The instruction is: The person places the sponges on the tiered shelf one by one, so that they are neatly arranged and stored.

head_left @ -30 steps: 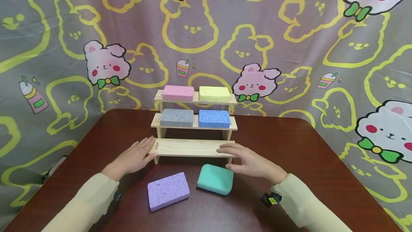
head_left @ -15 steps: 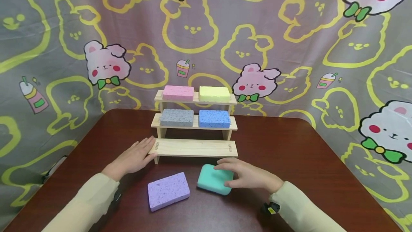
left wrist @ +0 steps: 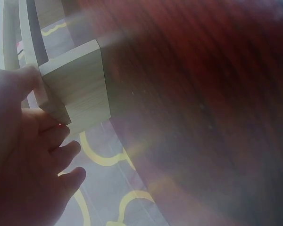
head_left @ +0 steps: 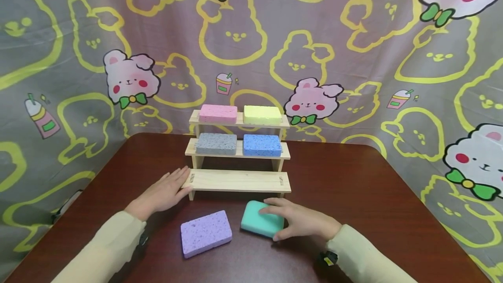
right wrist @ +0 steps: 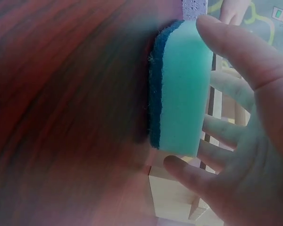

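My left hand (head_left: 160, 192) holds the left end of the lowest board of a three-tier wooden shelf (head_left: 235, 181); in the left wrist view its thumb and fingers lie on either side of the board's end (left wrist: 75, 87). Around the right part of a green sponge (head_left: 257, 219) spreads my right hand (head_left: 300, 221), thumb at the near side and fingers over the far side. The right wrist view shows this sponge (right wrist: 186, 94) flat on the table, dark scouring layer down, with the fingers loosely bent about it. A purple sponge (head_left: 206, 233) lies to its left.
On the middle tier sit a grey sponge (head_left: 216, 144) and a blue sponge (head_left: 262, 145). The top tier bears a pink sponge (head_left: 218, 114) and a yellow sponge (head_left: 262, 115). Behind the dark red table (head_left: 334, 169) hangs a patterned curtain (head_left: 251, 21).
My right hand has come down and toward me from the lowest board's right end to the green sponge. The left hand and all the sponges have stayed put.
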A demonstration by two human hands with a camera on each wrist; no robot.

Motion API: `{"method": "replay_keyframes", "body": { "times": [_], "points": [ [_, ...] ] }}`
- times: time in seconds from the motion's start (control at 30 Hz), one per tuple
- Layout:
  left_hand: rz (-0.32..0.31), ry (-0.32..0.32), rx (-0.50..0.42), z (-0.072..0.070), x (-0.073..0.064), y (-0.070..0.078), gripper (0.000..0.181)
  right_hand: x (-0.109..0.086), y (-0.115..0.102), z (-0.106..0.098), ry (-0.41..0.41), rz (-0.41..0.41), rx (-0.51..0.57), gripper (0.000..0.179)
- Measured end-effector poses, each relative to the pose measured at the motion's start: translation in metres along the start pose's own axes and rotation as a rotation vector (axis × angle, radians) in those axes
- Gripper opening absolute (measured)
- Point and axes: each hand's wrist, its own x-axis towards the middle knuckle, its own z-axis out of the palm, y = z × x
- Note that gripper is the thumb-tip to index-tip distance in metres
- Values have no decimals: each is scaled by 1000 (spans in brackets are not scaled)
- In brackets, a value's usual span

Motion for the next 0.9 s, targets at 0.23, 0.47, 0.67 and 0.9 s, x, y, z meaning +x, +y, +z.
{"method": "replay_keyframes", "body": {
  "times": [0.23, 0.47, 0.67, 0.9],
  "points": [
    [2, 5, 5, 0, 0, 0, 59, 0, 0, 1, -11, 16, -15, 58],
    [4, 5, 5, 0, 0, 1, 59, 1, -1, 0, 9, -5, -39, 54],
    [-1, 2, -3, -1, 0, 2, 59, 2, -2, -4, 29, -8, -37, 52],
    [-5, -3, 3, -1, 0, 2, 59, 3, -5, -11, 22, 3, -13, 52]
  ]
}}
